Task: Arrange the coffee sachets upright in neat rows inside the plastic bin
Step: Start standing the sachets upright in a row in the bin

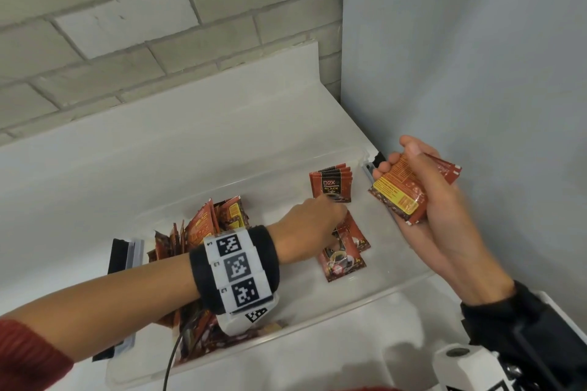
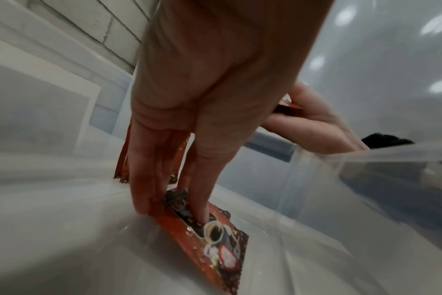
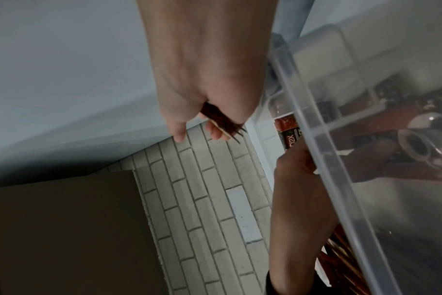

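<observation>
Lying flat under left hand (image 2: 204, 95) fingertips (image 2: 203, 215), sachet (image 2: 215, 239); right hand (image 1: 444, 209) grip clutching stack (image 1: 400, 197).

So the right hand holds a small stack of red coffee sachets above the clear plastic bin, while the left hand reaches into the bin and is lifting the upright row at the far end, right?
Not quite. The left hand is not on the upright row of red sachets; its fingers press on a flat red sachet lying on the floor of the clear plastic bin, as the left wrist view shows. The right hand does hold a stack of red sachets.
</observation>
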A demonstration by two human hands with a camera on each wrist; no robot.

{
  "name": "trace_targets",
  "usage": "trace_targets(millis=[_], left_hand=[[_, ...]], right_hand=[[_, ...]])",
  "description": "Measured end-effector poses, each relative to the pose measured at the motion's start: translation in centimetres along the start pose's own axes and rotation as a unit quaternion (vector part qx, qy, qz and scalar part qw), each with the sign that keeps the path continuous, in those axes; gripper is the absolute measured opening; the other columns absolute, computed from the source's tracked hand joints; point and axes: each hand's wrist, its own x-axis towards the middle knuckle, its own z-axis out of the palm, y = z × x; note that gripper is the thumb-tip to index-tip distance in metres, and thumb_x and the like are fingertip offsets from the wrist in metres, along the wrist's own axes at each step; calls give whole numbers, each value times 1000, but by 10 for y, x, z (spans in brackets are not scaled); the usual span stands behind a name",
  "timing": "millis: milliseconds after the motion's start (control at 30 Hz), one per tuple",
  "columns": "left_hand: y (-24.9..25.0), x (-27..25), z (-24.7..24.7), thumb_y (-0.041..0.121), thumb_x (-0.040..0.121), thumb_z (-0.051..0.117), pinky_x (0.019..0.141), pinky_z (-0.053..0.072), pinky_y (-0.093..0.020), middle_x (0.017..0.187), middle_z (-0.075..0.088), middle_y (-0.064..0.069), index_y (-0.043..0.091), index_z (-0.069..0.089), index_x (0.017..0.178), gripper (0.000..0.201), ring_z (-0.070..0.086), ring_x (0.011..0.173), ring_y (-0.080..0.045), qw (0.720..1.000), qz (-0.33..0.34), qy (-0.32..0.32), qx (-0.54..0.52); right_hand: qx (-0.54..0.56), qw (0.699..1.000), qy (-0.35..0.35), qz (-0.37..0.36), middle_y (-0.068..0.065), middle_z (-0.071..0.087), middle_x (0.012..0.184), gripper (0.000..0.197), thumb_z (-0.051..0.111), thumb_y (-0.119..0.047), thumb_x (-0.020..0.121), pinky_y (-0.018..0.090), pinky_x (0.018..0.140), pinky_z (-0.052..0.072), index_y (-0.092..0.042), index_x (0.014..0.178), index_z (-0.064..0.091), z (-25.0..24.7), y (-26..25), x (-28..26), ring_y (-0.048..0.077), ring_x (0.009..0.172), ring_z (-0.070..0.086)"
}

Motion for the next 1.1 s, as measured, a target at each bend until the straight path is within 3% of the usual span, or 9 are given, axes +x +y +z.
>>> trace_targets(millis=[133, 300, 467, 567, 633, 700, 800, 900, 1100], left_hand=[[2, 2, 1, 22, 87, 68, 71, 37, -22, 123, 50, -6, 11, 41, 131, 52, 43, 94, -15, 1000, -24, -2, -13], [2, 7, 10, 37, 83, 72, 85, 43, -29, 132, 45, -7, 13, 32, 138, 72, 45, 110, -19, 998, -52, -2, -35], [6, 13, 12, 37, 79, 75, 98, 43, -38, 134, 40, -8, 11, 32, 136, 77, 38, 121, -25, 995, -75, -34, -53], [2, 15, 5, 33, 81, 74, 90, 47, -35, 120, 48, -5, 12, 52, 119, 49, 46, 109, -24, 997, -46, -25, -56], [0, 14, -5, 24, 84, 71, 71, 45, -24, 105, 50, -2, 10, 57, 106, 30, 51, 94, -20, 997, -18, 22, -70], [-1, 14, -16, 20, 85, 68, 61, 39, -24, 94, 47, 0, 10, 57, 98, 19, 51, 84, -20, 994, -2, 95, -58], [-1, 15, -25, 26, 92, 60, 64, 43, -36, 92, 49, -3, 10, 53, 97, 19, 51, 79, -25, 985, 3, 170, -26], [-6, 19, -24, 11, 89, 60, 63, 46, -41, 96, 55, -7, 10, 49, 103, 17, 54, 79, -28, 981, 6, 192, 21], [-3, 23, -15, 0, 67, 76, 46, 31, -31, 83, 56, -9, 6, 53, 98, 39, 51, 67, -26, 958, -1, 248, 142]], right_hand=[[-2, 1000, -2, 2, 2, 66, 75, 26, 63, -24, 78, 26, 77, 57, -17, 102, 62, -1, 0, 0, 13, 73, 67], [2, 1000, -4, -2, 2, 66, 74, 29, 64, -24, 76, 27, 80, 57, -15, 104, 61, 0, 0, -1, 13, 72, 67], [4, 1000, -8, 1, 3, 65, 75, 29, 63, -24, 76, 26, 76, 56, -15, 104, 60, 0, 0, -1, 13, 72, 67], [3, 1000, -8, 5, 2, 65, 76, 28, 63, -25, 77, 25, 74, 56, -16, 104, 61, 0, -1, -1, 13, 72, 67], [8, 1000, -8, 6, 3, 64, 76, 27, 63, -24, 77, 25, 74, 56, -16, 103, 61, 0, -1, -1, 13, 71, 66], [13, 1000, -7, 6, 3, 63, 75, 27, 63, -24, 77, 25, 77, 57, -16, 102, 60, 0, -1, -1, 13, 70, 65], [14, 1000, -7, 7, 2, 63, 74, 27, 63, -24, 77, 26, 78, 57, -16, 102, 60, 2, -1, -1, 13, 69, 65], [16, 1000, -5, 8, 2, 62, 73, 28, 63, -24, 76, 25, 74, 58, -15, 103, 59, 3, -1, -1, 13, 68, 65], [14, 1000, -2, 8, 2, 63, 74, 29, 64, -24, 75, 26, 78, 57, -15, 103, 59, 3, 0, -1, 13, 68, 65]])
